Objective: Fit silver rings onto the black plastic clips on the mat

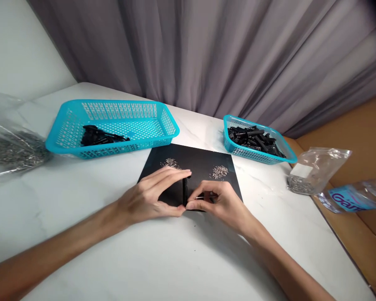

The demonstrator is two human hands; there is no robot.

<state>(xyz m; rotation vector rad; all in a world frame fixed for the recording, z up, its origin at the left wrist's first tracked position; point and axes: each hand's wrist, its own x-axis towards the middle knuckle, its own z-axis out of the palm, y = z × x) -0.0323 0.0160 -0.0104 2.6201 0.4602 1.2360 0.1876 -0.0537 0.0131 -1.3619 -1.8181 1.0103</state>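
My left hand (153,192) is closed on a slim black plastic part (185,192), holding it on end between thumb and fingers. My right hand (217,198) pinches a thin metallic piece (200,197) against the lower side of that part; its exact kind is too small to tell. Both hands are over a black mat (194,152). Beyond them on the mat lie two heaps of tiny metal pieces, a left heap (171,163) partly behind my left fingers and a right heap (219,172).
A blue basket (128,146) at back left holds a few black parts (100,136). The smaller blue basket (253,156) at right is full of black parts (253,138). Bags of metal pieces stand far left (15,148) and right (313,171), near a plastic bottle (357,196).
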